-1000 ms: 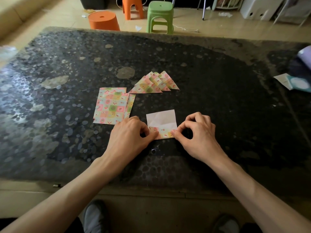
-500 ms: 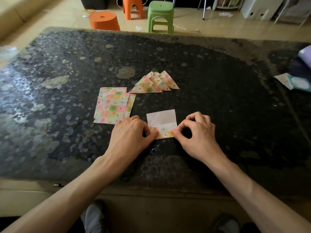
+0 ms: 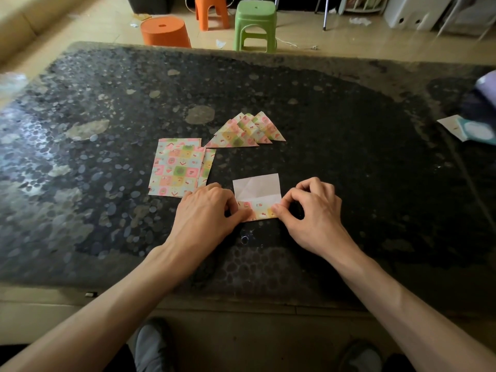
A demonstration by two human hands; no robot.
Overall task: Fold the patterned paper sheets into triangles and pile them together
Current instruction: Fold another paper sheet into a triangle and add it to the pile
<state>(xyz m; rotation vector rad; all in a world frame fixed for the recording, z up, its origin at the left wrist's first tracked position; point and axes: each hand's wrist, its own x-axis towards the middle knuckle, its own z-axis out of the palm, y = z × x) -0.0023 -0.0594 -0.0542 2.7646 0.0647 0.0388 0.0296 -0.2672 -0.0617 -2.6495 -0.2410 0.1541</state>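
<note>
One partly folded sheet (image 3: 256,187), one stack (image 3: 177,170) of at least three flat patterned sheets and one pile (image 3: 245,132) of about four triangles are laid on the speckled desk (image 3: 349,157). The sheet is shown white side up, its near edge turned over into a pastel checked strip; it is placed toward 6 o'clock, the stack at its 10 o'clock, the pile at its 12 o'clock. The strip's ends are pinched by the left grip (image 3: 206,210) and the right grip (image 3: 314,213).

Single head-worn wide-angle view, facing forward and down, close over table (image 3: 349,157); paper sheet (image 3: 256,187) centred, floor (image 3: 80,30) far.
</note>
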